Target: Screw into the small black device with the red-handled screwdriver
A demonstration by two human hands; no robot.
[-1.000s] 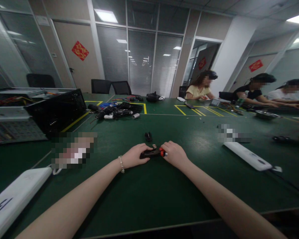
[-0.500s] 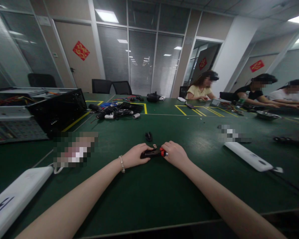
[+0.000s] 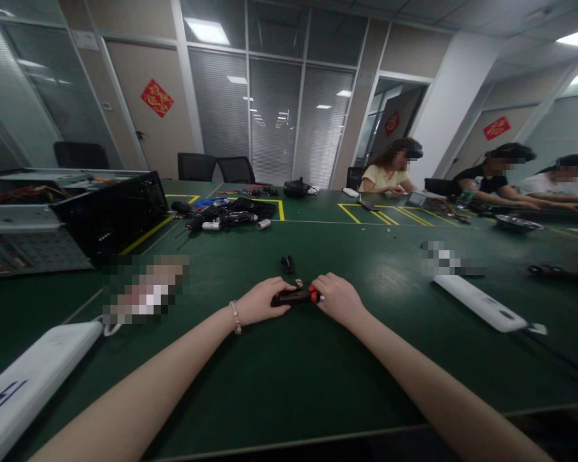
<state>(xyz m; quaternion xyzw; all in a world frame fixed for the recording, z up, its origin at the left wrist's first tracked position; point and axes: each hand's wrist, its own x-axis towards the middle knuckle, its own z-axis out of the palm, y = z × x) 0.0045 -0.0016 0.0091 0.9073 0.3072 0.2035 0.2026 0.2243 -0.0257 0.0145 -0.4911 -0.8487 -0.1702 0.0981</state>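
A slim black object [image 3: 291,298] lies nearly level at the green bench [image 3: 289,378], pointing nine to three o'clock; a red piece [image 3: 314,294] with silvery detail adjoins its three-o'clock end.

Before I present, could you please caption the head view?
Left hand and right hand holding a black-and-red object.

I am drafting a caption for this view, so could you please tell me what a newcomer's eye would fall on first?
Probably the centre, where the left hand and right hand meet at opposite ends of a black and red object over the green table. Next might come the opened computer case at the left edge, then the bright red diamond sign at upper left.
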